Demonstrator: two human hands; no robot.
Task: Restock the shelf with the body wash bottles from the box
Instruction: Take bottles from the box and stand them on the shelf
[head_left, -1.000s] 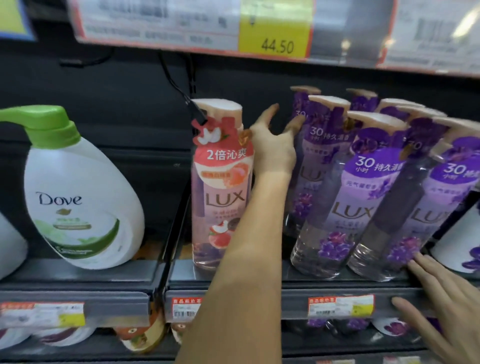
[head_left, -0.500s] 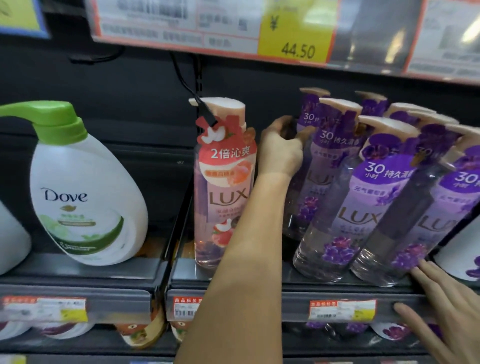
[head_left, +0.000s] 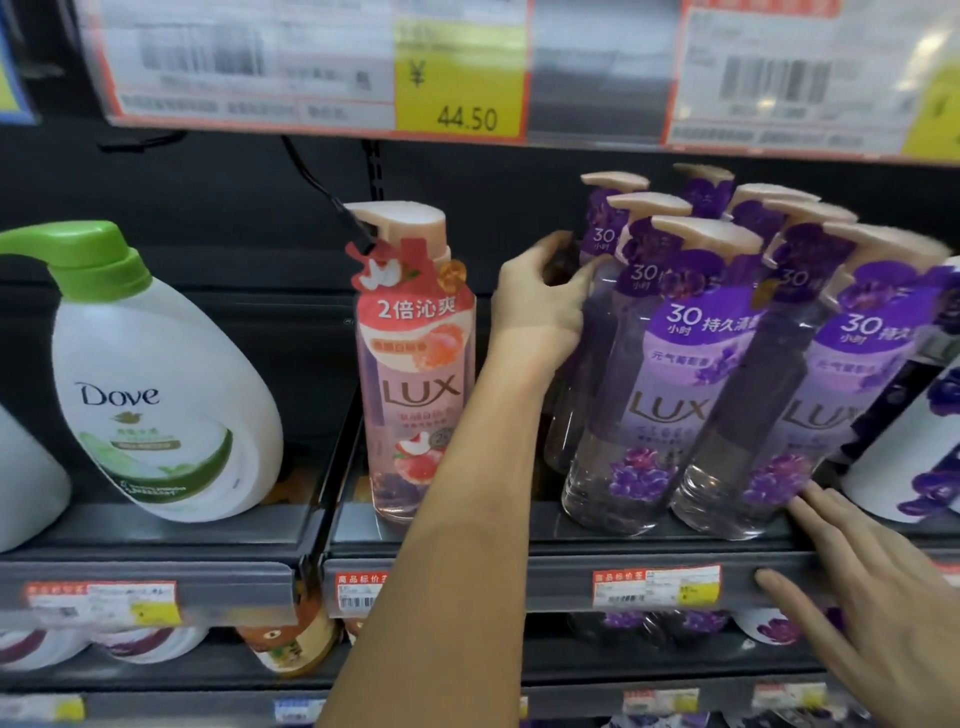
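Several purple LUX body wash bottles (head_left: 670, 395) stand in rows on the right of the grey shelf (head_left: 467, 577), all leaning left. My left hand (head_left: 537, 306) reaches in beside them, its fingers curled around the shoulder of a rear purple bottle (head_left: 597, 291) in the left row. Lower right, my right hand (head_left: 878, 597) is flat with its fingers apart. Its fingertips touch the base of the front right purple bottle (head_left: 789, 415), and its thumb lies on the shelf's front edge. One pink LUX bottle (head_left: 418, 364) stands upright left of my forearm. No box is in view.
A large white Dove bottle with a green pump (head_left: 156, 374) stands left of a black shelf divider (head_left: 332, 499). Price labels (head_left: 457, 78) hang from the shelf above. A white bottle with purple flowers (head_left: 914, 457) is at the far right. More bottles fill the lower shelf.
My left hand went from spread fingers to a curled grip on the rear purple bottle. The view has moved closer to the shelf. My right hand stays at the shelf edge.
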